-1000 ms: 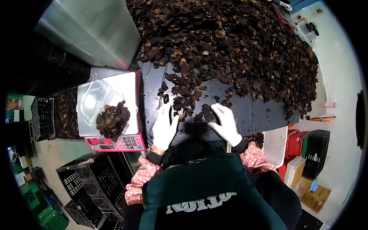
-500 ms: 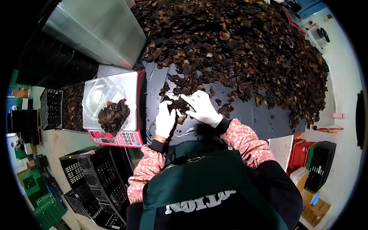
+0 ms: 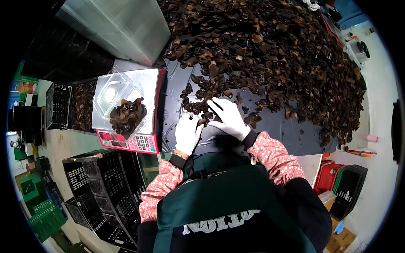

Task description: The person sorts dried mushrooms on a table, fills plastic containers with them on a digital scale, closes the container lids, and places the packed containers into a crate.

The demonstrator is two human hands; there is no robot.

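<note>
Dark brown wood ear mushrooms (image 3: 261,55) lie in a big heap on the grey plastic-covered table (image 3: 270,133), with loose pieces along its near edge. My left hand (image 3: 188,133), in a white glove, has its fingers curled at a small wood ear piece (image 3: 203,122). My right hand (image 3: 231,119), gloved too, is just to the right, fingers stretched and thumb apart, touching the small pieces between the hands. Left of the hands, a clear plastic tray (image 3: 141,90) holding a clump of wood ears (image 3: 128,118) sits on a red-framed scale (image 3: 154,145).
A stack of clear containers (image 3: 122,29) stands behind the scale. Black crates (image 3: 112,185) are stacked at the lower left, and another black crate (image 3: 58,105) stands farther left. Red and black crates (image 3: 348,185) are at the right. Another person's gloved hand (image 3: 311,5) shows at the far top right.
My left hand has moved slightly down and right, and my right hand slightly right. Pieces between them have shifted. The whole view has moved a little.
</note>
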